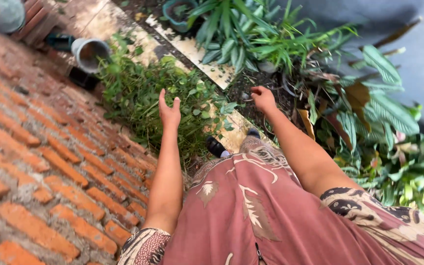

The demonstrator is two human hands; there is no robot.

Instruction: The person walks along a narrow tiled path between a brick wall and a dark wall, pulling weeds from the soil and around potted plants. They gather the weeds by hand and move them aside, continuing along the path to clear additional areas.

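My left hand (169, 112) is stretched out in front of me, fingers apart, holding nothing, over a low clump of small-leaved weeds (143, 93) beside the brick wall. My right hand (262, 97) reaches forward to the right with its fingers curled loosely, above dark soil and dry leaves next to a leafy plant (241, 34); nothing shows in it. Below the arms are my reddish patterned dress (251, 206) and a dark sandal (217, 146) on the paving.
A rough orange brick wall (40, 162) fills the left side. A grey bucket (90, 53) lies on its side at the upper left. Pale stone slabs (192, 49) run between the weeds and broad-leaved plants (384, 122) on the right.
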